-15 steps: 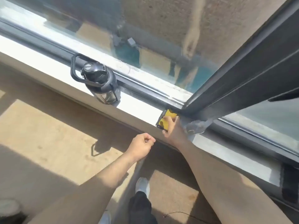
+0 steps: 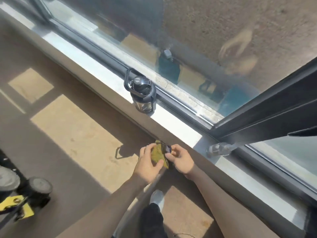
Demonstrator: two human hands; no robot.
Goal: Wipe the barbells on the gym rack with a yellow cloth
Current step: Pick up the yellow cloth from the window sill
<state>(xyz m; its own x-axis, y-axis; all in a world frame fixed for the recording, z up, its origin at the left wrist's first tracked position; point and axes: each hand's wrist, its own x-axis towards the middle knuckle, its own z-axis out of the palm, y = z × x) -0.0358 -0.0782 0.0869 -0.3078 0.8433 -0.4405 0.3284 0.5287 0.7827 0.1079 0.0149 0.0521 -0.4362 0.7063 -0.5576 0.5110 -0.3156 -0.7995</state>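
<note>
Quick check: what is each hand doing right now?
Left hand: holds the yellow cloth.
Right hand: fingers curled at the cloth's edge; pinch cannot be told.

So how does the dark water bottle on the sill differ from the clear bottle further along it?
The dark water bottle stands upright; the clear bottle lies on its side. The dark one is tinted nearly black with a looped carry handle, while the clear one is see-through and shows no handle. The dark one sits in sunlight; the clear one lies in the window frame's shadow. Both rest on the window sill.
</note>
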